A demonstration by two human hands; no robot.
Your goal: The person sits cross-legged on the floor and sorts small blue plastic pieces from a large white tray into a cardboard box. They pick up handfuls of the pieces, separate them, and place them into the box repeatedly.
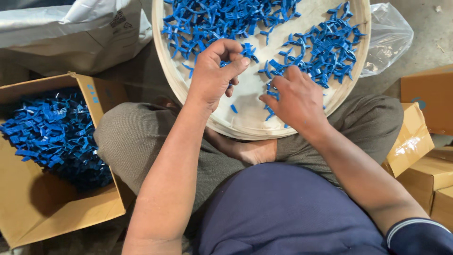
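Observation:
A round shallow pale tray (174, 80) rests on my crossed legs and holds two heaps of small blue plastic pieces (325, 47). My left hand (214, 73) hovers over the tray's near left part, its thumb and fingers pinched on a few blue pieces (246, 49). My right hand (295, 99) lies palm down on the tray's near right part, fingers curled over blue pieces at the edge of the right heap. One loose blue piece (234, 108) lies between the hands.
An open cardboard box (52, 208) at my left holds a pile of the same blue pieces (52, 134). A grey-white sack (71, 33) lies behind it. A clear plastic bag (389, 38) and several brown cartons (424, 160) sit at my right.

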